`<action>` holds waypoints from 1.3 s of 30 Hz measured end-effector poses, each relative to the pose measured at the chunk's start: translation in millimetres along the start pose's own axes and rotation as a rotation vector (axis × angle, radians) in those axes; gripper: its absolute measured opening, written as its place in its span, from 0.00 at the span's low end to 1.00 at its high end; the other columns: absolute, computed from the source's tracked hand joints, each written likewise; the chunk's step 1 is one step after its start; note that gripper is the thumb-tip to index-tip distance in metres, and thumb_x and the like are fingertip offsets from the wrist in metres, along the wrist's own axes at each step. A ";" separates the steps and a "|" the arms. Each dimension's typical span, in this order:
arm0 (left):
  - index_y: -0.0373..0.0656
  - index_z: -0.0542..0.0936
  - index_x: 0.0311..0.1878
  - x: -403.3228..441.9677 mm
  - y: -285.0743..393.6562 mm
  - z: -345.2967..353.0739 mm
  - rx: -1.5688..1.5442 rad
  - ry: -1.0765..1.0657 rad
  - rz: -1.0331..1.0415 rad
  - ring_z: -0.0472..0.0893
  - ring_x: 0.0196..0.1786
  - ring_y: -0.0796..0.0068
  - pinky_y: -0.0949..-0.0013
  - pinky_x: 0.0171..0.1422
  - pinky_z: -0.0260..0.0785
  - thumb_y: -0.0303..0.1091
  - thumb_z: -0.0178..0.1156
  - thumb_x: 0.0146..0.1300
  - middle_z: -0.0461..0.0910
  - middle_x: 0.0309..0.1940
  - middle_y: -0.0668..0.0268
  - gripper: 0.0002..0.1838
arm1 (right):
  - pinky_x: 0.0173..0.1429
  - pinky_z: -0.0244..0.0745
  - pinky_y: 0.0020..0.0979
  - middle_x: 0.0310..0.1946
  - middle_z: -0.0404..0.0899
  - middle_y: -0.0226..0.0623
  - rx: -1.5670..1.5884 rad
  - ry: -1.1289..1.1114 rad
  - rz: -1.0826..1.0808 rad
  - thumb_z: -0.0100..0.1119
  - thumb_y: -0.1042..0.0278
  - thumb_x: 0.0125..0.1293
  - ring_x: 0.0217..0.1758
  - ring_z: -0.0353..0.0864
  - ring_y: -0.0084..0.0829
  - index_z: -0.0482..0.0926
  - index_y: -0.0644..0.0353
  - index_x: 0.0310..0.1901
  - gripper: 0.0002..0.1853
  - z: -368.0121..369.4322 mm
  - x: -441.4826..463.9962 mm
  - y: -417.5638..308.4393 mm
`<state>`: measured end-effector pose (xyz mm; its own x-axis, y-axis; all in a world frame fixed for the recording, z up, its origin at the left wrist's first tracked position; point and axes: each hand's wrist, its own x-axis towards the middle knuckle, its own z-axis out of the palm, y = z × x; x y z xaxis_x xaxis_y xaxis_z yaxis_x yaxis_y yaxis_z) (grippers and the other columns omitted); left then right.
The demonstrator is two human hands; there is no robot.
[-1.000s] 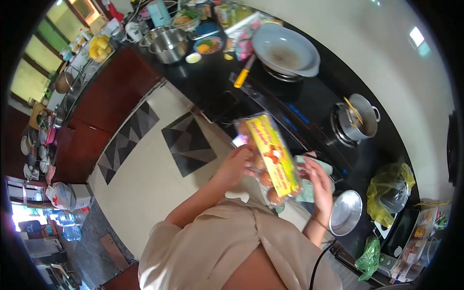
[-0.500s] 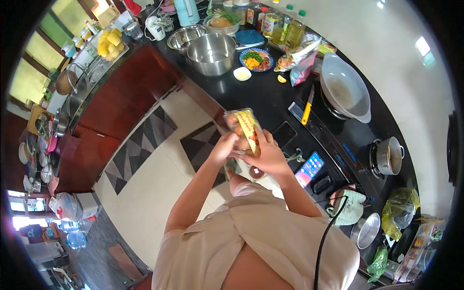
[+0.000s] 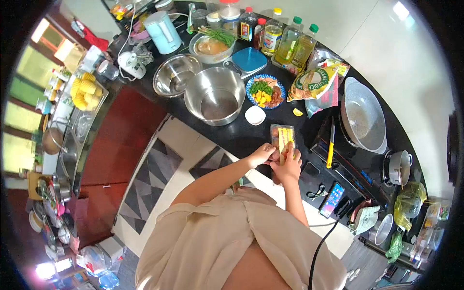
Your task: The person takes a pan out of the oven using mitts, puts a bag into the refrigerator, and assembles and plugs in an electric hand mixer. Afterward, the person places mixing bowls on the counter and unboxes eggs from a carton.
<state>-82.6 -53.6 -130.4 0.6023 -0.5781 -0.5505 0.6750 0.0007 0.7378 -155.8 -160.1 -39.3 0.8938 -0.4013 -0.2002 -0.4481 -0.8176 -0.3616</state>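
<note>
A clear plastic egg carton [image 3: 281, 138] with a yellow label and brown eggs showing through is in front of me, over the near edge of the black counter. My left hand [image 3: 261, 155] has its fingers closed at the carton's lower left edge. My right hand [image 3: 288, 167] grips the lower right part, its fingers lying over the label. The hands cover the carton's near end. Beyond the carton are a small white dish [image 3: 255, 115], a large steel pot [image 3: 214, 96] and a blue-rimmed plate [image 3: 249, 83] of chopped ingredients.
A yellow-handled knife [image 3: 331, 150] lies by the hob, with a grey wok [image 3: 363, 116] and a small pot [image 3: 400, 168] beyond. A lit phone [image 3: 331, 200] lies at right. Bottles [image 3: 296, 43], a snack bag [image 3: 314, 83] and a kettle [image 3: 163, 33] stand at the back.
My view has shifted and my body is closer to the counter. Both hands have carried the egg carton from over the floor edge to the counter, still gripping it.
</note>
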 end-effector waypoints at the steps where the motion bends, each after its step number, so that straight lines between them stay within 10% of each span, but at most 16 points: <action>1: 0.42 0.66 0.47 3.6 1.1 -0.7 0.067 0.007 0.036 0.77 0.41 0.73 0.68 0.38 0.76 0.45 0.46 0.68 0.73 0.40 0.65 0.15 | 0.56 0.69 0.46 0.63 0.55 0.51 0.034 0.025 0.014 0.70 0.52 0.38 0.59 0.65 0.56 0.50 0.50 0.68 0.54 0.9 0.0 -3.2; 7: 0.42 0.73 0.46 12.7 7.6 -23.0 0.583 0.025 0.350 0.77 0.26 0.78 0.71 0.27 0.72 0.42 0.43 0.70 0.76 0.27 0.66 0.15 | 0.56 0.69 0.46 0.62 0.55 0.56 0.013 0.194 0.098 0.69 0.56 0.38 0.58 0.64 0.59 0.49 0.52 0.68 0.54 21.8 0.2 -18.9; 17: 0.37 0.75 0.38 12.9 20.6 -54.7 0.373 -0.366 -0.057 0.76 0.15 0.74 0.70 0.14 0.66 0.35 0.51 0.65 0.75 0.18 0.63 0.10 | 0.66 0.55 0.54 0.69 0.45 0.56 -0.167 0.156 0.505 0.64 0.58 0.41 0.71 0.47 0.55 0.45 0.50 0.70 0.53 43.0 22.8 -78.3; 32: 0.42 0.78 0.30 12.3 6.8 -48.6 0.508 -0.219 0.270 0.79 0.19 0.64 0.62 0.26 0.70 0.37 0.50 0.61 0.78 0.19 0.55 0.11 | 0.67 0.56 0.44 0.67 0.51 0.53 -0.453 0.111 0.517 0.63 0.52 0.46 0.71 0.50 0.49 0.46 0.58 0.69 0.51 62.3 28.5 -70.9; 34: 0.44 0.78 0.31 13.6 9.1 -48.2 0.476 -0.248 0.129 0.78 0.34 0.49 0.52 0.38 0.69 0.40 0.54 0.57 0.79 0.29 0.52 0.11 | 0.67 0.56 0.44 0.66 0.53 0.53 -0.435 0.146 0.486 0.64 0.53 0.45 0.71 0.51 0.49 0.46 0.58 0.69 0.52 62.8 28.7 -69.5; 39: 0.44 0.80 0.31 14.1 14.3 -45.2 0.512 -0.338 0.045 0.81 0.25 0.62 0.61 0.32 0.72 0.42 0.56 0.57 0.81 0.24 0.56 0.11 | 0.66 0.54 0.52 0.70 0.47 0.46 -0.486 0.050 0.514 0.61 0.47 0.52 0.72 0.46 0.50 0.51 0.53 0.68 0.46 44.6 29.6 -88.0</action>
<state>-45.2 -24.9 -145.3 0.4003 -0.8136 -0.4217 0.3108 -0.3124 0.8977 -90.7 -81.6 -54.0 0.5760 -0.7949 -0.1905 -0.7649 -0.6064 0.2173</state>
